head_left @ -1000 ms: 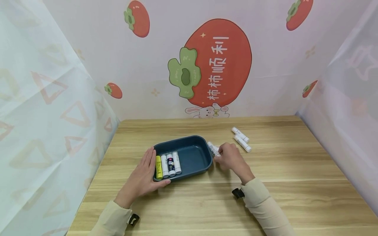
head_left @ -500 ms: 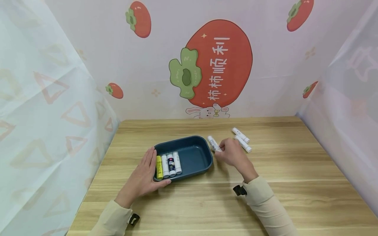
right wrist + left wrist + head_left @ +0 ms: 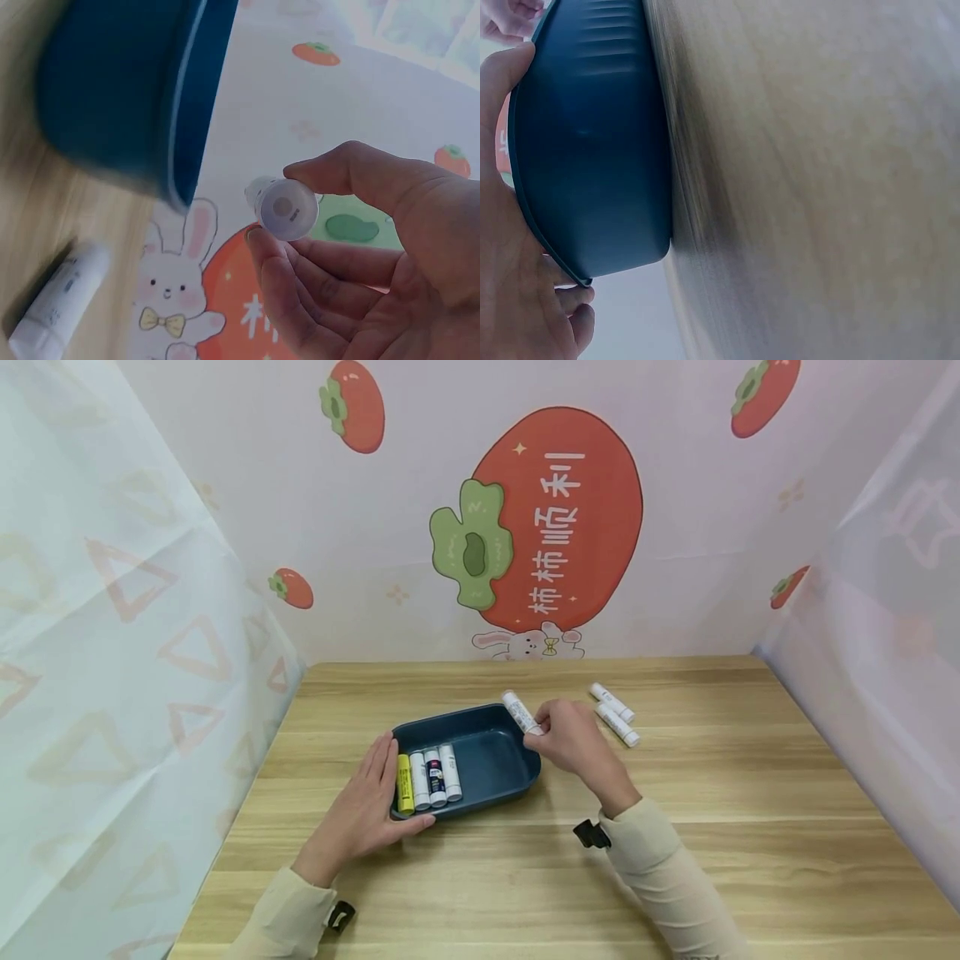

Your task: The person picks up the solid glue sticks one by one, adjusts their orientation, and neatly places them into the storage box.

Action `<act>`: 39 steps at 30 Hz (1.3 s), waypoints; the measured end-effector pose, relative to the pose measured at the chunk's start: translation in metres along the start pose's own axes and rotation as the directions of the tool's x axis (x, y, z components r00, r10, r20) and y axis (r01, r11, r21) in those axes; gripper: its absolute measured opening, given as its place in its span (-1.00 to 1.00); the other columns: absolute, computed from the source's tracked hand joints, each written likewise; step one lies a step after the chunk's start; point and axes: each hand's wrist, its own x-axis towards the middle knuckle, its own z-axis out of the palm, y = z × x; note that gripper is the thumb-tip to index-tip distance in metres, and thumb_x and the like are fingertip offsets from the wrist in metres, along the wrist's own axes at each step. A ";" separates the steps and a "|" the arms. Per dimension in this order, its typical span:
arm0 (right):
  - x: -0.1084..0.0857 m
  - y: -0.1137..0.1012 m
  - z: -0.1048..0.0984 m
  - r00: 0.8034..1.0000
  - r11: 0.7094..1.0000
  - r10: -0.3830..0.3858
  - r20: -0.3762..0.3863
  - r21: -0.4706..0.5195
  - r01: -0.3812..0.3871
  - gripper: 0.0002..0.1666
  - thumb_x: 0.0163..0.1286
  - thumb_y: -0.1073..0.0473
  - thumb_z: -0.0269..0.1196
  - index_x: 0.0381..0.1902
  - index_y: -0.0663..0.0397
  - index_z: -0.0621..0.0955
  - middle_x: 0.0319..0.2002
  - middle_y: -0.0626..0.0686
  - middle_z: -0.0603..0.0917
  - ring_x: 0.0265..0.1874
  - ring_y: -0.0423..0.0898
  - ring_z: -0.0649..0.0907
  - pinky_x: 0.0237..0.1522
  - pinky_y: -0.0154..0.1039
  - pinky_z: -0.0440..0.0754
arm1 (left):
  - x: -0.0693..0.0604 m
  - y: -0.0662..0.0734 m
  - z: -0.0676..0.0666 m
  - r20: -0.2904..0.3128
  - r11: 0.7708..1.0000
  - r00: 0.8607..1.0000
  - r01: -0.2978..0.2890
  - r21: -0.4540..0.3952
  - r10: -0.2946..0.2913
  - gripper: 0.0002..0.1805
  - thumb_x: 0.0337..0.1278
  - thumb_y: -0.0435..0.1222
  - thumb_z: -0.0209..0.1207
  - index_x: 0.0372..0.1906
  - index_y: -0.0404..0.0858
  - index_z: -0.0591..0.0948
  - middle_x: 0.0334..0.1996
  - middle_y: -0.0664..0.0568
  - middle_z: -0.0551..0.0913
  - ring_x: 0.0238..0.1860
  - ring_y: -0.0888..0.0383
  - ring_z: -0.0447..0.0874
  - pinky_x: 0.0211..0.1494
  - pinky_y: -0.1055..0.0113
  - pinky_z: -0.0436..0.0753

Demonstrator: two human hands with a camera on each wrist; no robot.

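Observation:
My right hand [image 3: 573, 743] pinches a white glue stick [image 3: 521, 712] between thumb and fingertips, above the right end of a dark blue tray [image 3: 491, 789]. In the right wrist view, the round end of that glue stick [image 3: 289, 210] faces the camera. My left hand [image 3: 360, 806] rests along the tray's left end, fingers straight and thumb against the front rim. Side by side in the tray's left part lie a yellow glue stick [image 3: 405, 785], a white one, a navy-labelled glue stick [image 3: 436, 778] and another white one. The left wrist view shows the tray's outer wall [image 3: 592, 150].
Two white glue sticks lie close together on the wooden table [image 3: 675, 860], right of the tray: one farther back [image 3: 611, 701], one nearer [image 3: 617, 725]. A printed backdrop [image 3: 690, 568] stands behind the table, with pale sheets at both sides.
My right hand has lifted the white glue stick off the table beside the tray and carried it left over the tray's right rim. The left hand has stayed in place.

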 end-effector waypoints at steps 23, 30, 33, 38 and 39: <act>0.003 -0.036 0.049 0.994 0.997 0.049 0.095 0.050 -0.054 -0.82 0.28 0.16 0.49 -0.31 0.18 0.76 -0.34 0.07 0.71 -0.44 -0.09 0.63 -0.45 -0.33 0.63 | 0.000 0.001 -0.001 -0.001 1.000 1.000 0.002 -0.004 -0.002 0.46 0.08 0.55 0.14 0.70 -0.43 -0.11 0.74 -0.27 -0.18 0.75 -0.23 -0.15 0.72 -0.13 0.19; 0.002 -0.042 0.063 0.990 0.997 0.056 0.127 0.037 -0.061 -0.80 0.28 0.13 0.51 -0.34 0.16 0.76 -0.38 0.03 0.71 -0.47 -0.11 0.62 -0.46 -0.33 0.57 | 0.001 0.001 0.000 -0.004 1.000 1.000 0.005 -0.008 -0.005 0.47 0.07 0.56 0.14 0.70 -0.43 -0.10 0.74 -0.27 -0.18 0.75 -0.22 -0.14 0.72 -0.13 0.18; 0.002 -0.044 0.068 0.990 0.999 0.047 0.134 0.019 -0.050 -0.77 0.27 0.10 0.52 -0.43 0.12 0.73 -0.46 -0.02 0.67 -0.51 -0.12 0.60 -0.47 -0.33 0.53 | 0.001 0.001 0.000 -0.004 1.000 1.000 0.003 -0.004 -0.003 0.46 0.08 0.56 0.13 0.70 -0.43 -0.09 0.74 -0.27 -0.17 0.75 -0.23 -0.14 0.72 -0.13 0.19; 0.002 -0.045 0.077 0.984 0.997 0.070 0.162 0.025 -0.075 -0.51 0.28 0.10 0.52 -0.71 0.03 0.51 -0.70 -0.13 0.36 -0.66 -0.16 0.40 -0.57 -0.33 0.33 | 0.000 0.001 -0.001 -0.004 1.000 1.000 -0.002 0.001 0.002 0.46 0.09 0.55 0.14 0.70 -0.44 -0.11 0.74 -0.29 -0.17 0.75 -0.23 -0.14 0.72 -0.12 0.19; 0.002 -0.045 0.079 0.982 0.996 0.079 0.170 0.028 -0.085 -0.44 0.29 0.10 0.51 -0.76 0.02 0.44 -0.73 -0.14 0.28 -0.69 -0.17 0.34 -0.59 -0.34 0.28 | 0.000 0.001 -0.001 -0.005 1.000 1.000 -0.002 -0.001 0.002 0.46 0.09 0.55 0.14 0.70 -0.44 -0.11 0.74 -0.29 -0.17 0.75 -0.23 -0.14 0.72 -0.12 0.19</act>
